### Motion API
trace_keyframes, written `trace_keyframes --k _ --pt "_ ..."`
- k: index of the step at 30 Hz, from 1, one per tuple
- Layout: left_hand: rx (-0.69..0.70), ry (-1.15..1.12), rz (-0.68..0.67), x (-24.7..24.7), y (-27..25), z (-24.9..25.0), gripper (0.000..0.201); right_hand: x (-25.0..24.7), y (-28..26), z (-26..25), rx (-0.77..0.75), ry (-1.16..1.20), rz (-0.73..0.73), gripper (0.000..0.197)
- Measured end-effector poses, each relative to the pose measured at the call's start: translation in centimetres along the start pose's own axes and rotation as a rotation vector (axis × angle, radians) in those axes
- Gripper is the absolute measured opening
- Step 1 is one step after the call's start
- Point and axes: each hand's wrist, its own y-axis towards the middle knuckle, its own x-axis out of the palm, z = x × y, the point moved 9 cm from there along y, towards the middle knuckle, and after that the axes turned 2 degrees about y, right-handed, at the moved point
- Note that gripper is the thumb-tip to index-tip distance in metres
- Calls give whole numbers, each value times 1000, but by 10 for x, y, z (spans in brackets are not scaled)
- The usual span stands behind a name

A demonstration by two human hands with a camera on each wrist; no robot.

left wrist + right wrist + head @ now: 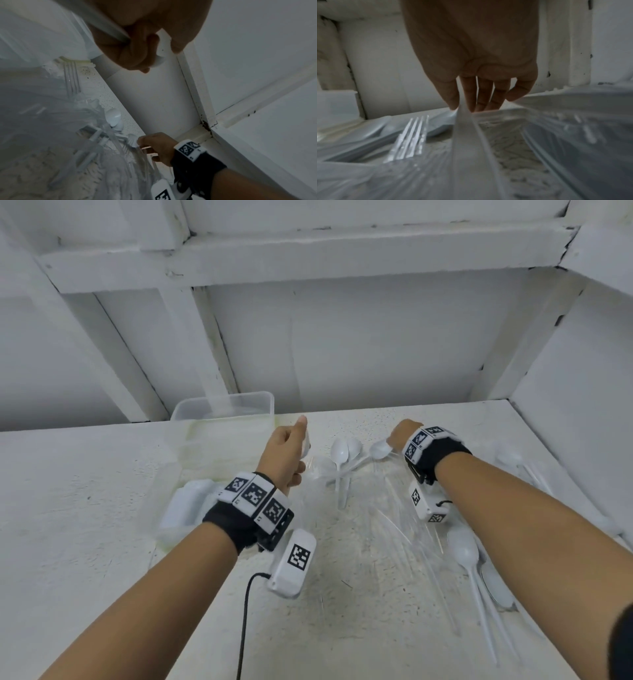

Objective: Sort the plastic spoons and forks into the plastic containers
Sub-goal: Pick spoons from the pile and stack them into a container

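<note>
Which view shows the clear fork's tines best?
Right wrist: the clear fork lies close to the lens, each tine separate, beside the right hand. Left wrist shows fork tines smaller and dimmer. In the head view, clear forks nearly vanish against the table.

glossy white plastic spoons (339,455) on a rough, matt table (346,607)

I can't tell exactly what sort of room I'm working in: a bare, white-painted corner, plain panelled walls (342,337) framed by chipped wooden battens (308,244), and a rough, speckled white desk (85,525) suggest a makeshift recording nook.
</note>
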Motion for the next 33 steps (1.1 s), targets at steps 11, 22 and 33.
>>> trace_keyframes --k 11,22,33 --pt "11 147 -38 17 24 -10 34 -30 -57 -34 -278 253 122 19" --pt "72 394 -90 49 47 4 15 -94 -150 -35 -592 1 228 30" --pt "144 814 -157 78 69 2 15 -87 -142 37 -108 1581 212 11"
